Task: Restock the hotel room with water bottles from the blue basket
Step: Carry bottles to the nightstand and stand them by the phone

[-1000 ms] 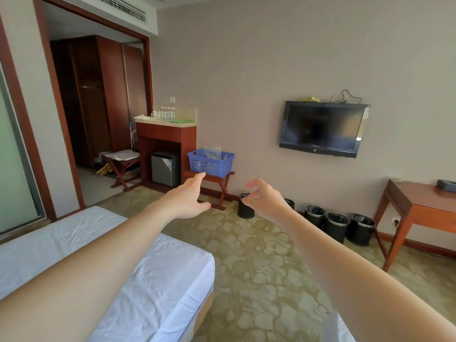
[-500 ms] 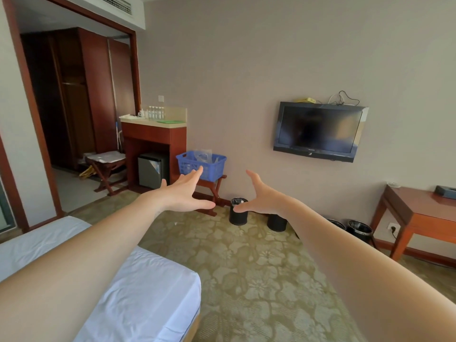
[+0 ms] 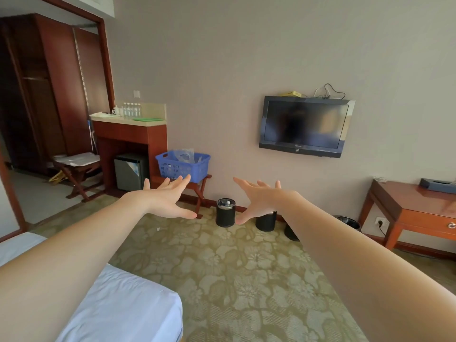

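A blue basket [image 3: 182, 167] with clear plastic showing inside sits on a wooden folding stand [image 3: 200, 191] against the far wall. Several water bottles [image 3: 132, 109] stand on the beige counter [image 3: 138, 121] to its left. My left hand [image 3: 167, 200] and my right hand [image 3: 256, 198] are stretched out ahead of me, fingers spread and straight, palms facing each other, holding nothing. Both hands are well short of the basket, across a stretch of carpet.
A white bed corner [image 3: 118, 304] lies at lower left. Black bins [image 3: 225, 212] line the wall base. A TV [image 3: 306, 125] hangs on the wall, a wooden desk [image 3: 417, 206] stands right, a mini fridge [image 3: 130, 171] under the counter, a luggage stand [image 3: 76, 172] by the wardrobe.
The view has moved closer to the basket and wall. My fingers went from loosely curled to spread wide, and both hands stay raised in front.
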Action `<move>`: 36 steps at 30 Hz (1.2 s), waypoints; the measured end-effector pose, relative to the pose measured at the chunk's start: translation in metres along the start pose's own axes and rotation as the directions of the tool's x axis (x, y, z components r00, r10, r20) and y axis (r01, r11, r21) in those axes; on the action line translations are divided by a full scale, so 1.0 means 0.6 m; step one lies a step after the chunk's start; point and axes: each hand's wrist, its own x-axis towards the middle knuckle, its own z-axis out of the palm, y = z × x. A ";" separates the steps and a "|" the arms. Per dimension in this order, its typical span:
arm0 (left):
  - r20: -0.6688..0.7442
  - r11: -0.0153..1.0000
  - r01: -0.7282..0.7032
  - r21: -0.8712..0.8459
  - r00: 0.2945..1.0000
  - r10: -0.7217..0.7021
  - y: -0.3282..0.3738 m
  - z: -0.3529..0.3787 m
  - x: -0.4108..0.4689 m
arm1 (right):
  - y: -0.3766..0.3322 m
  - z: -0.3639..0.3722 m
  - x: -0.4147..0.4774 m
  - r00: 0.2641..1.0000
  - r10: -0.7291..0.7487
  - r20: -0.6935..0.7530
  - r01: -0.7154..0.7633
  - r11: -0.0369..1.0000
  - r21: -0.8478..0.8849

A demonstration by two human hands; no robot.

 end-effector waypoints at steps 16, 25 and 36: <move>-0.058 0.998 -0.033 0.060 0.998 0.037 0.023 -0.039 0.256 | 0.152 -0.025 0.268 0.993 -0.114 -0.002 0.114 0.991 -0.064; -0.030 0.995 0.041 0.086 0.999 -0.039 0.047 -0.061 0.430 | 0.237 -0.067 0.414 0.977 -0.211 0.039 0.214 0.972 -0.100; -0.170 0.987 0.094 -0.132 0.979 -0.115 0.047 -0.049 0.579 | 0.314 -0.058 0.581 0.962 -0.273 -0.015 0.273 0.962 -0.023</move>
